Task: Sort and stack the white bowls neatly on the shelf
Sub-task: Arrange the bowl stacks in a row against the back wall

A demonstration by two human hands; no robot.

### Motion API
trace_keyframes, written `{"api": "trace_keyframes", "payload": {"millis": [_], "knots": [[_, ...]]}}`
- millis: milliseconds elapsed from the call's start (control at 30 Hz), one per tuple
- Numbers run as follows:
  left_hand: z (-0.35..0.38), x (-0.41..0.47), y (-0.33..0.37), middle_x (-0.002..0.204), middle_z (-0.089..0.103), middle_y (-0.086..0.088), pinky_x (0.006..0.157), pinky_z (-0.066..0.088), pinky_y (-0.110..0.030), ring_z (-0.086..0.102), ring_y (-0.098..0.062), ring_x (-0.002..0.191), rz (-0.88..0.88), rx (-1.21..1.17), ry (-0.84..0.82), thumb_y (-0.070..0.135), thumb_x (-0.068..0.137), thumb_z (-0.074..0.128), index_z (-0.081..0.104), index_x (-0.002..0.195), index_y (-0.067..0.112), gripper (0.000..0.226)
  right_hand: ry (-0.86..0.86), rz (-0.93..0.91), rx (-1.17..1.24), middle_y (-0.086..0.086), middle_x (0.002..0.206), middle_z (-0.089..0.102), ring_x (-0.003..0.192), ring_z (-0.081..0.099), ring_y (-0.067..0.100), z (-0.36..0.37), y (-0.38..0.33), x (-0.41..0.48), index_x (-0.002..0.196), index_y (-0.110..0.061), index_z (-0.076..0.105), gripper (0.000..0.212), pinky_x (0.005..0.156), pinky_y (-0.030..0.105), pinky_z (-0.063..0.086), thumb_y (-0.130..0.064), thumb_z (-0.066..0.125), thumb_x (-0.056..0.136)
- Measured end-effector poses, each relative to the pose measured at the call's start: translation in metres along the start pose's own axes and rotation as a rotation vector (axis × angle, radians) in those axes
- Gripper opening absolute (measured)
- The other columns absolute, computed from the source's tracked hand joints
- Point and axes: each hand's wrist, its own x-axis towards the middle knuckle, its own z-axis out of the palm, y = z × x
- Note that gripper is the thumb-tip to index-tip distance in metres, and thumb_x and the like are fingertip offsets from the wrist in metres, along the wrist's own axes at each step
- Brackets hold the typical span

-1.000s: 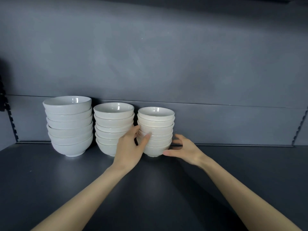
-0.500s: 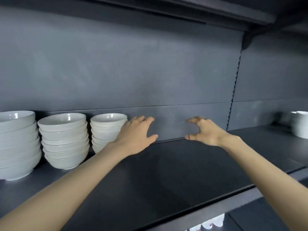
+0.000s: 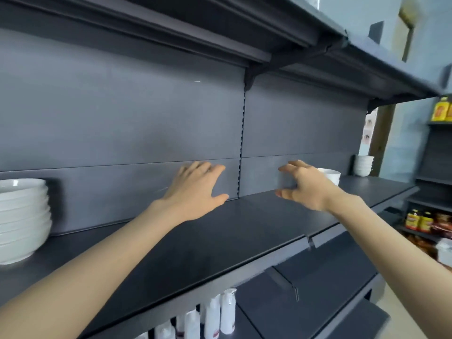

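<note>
Swinging to the right since half a second ago, the view now keeps only one stack of white bowls (image 3: 23, 216) at the left edge, where three stacks stood before. Both hands have gone with it along the shelf (image 3: 220, 243) and are well apart from that stack. The left hand (image 3: 195, 189) hovers palm down over the shelf, fingers straight and spread wide, holding nothing. The right hand (image 3: 305, 189) also holds nothing. Its fingers are slightly bent above the thumb with a wide gap between them, much as before. A single white bowl (image 3: 330, 176), which was only a blur at the right edge earlier, now shows just behind the right hand, partly hidden by it. I cannot tell whether the fingers touch it. Beyond it, near the far end of the shelf, stands a short stack of bowls (image 3: 364, 165).

Between the two hands a slotted upright (image 3: 242, 143) runs up the grey back panel (image 3: 122, 118) to a bracket under the upper shelf (image 3: 269, 40). Nothing lies on the shelf between the hands and the single bowl.

White bottles (image 3: 220, 311) stand on the level below, beneath the shelf's front edge. On a separate rack to the right sit dark jars with yellow labels (image 3: 419, 220), and higher up, yellow bottles (image 3: 440, 110). The bowls in the left stack nest one inside another, open side up.
</note>
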Motion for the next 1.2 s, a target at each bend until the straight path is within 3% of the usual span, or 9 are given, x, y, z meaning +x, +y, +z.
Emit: {"api": "trace_keyframes", "payload": {"millis": [200, 433, 633, 933, 1200], "knots": [[0.028, 0.039, 0.081, 0.147, 0.038, 0.002, 0.110, 0.023, -0.036, 0.030, -0.021, 0.136, 0.044, -0.020, -0.020, 0.052, 0.092, 0.049, 0.028, 0.146, 0.024, 0.064, -0.027, 0.046, -0.042, 0.004, 0.147, 0.036, 0.133, 0.036, 0.026, -0.019, 0.094, -0.021, 0.142, -0.016, 0.042, 0.062, 0.104, 0.036, 0.036, -0.036, 0.066, 0.088], [0.052, 0.112, 0.136, 0.145, 0.039, 0.002, 0.112, 0.020, -0.037, 0.030, -0.020, 0.136, 0.104, -0.001, 0.004, 0.051, 0.091, 0.049, 0.032, 0.142, 0.023, 0.060, 0.011, 0.116, -0.002, 0.002, 0.143, 0.038, 0.115, 0.052, 0.028, -0.035, 0.179, 0.004, 0.141, -0.020, 0.042, 0.065, 0.098, 0.045, 0.045, -0.040, 0.068, 0.085], [0.090, 0.184, 0.166, 0.143, 0.040, 0.000, 0.116, 0.017, -0.042, 0.027, -0.021, 0.136, 0.139, 0.024, 0.029, 0.051, 0.091, 0.050, 0.030, 0.143, 0.022, 0.063, 0.044, 0.112, -0.037, 0.003, 0.146, 0.038, 0.125, 0.046, 0.028, -0.033, 0.248, 0.049, 0.142, -0.020, 0.041, 0.063, 0.101, 0.045, 0.043, -0.039, 0.066, 0.087], [0.176, 0.309, 0.219, 0.138, 0.044, 0.002, 0.115, 0.017, -0.040, 0.030, -0.020, 0.135, 0.219, -0.010, 0.032, 0.054, 0.091, 0.048, 0.031, 0.142, 0.022, 0.063, 0.034, 0.185, -0.140, 0.002, 0.150, 0.034, 0.131, 0.041, 0.025, -0.024, 0.362, 0.123, 0.147, -0.018, 0.032, 0.070, 0.103, 0.040, 0.041, -0.041, 0.062, 0.089], [0.229, 0.410, 0.278, 0.136, 0.046, 0.002, 0.112, 0.019, -0.038, 0.032, -0.021, 0.133, 0.278, -0.028, 0.041, 0.052, 0.090, 0.048, 0.036, 0.138, 0.020, 0.059, 0.043, 0.249, -0.153, 0.004, 0.146, 0.037, 0.125, 0.047, 0.030, -0.022, 0.469, 0.175, 0.144, -0.016, 0.037, 0.066, 0.099, 0.043, 0.043, -0.040, 0.065, 0.088]]}}
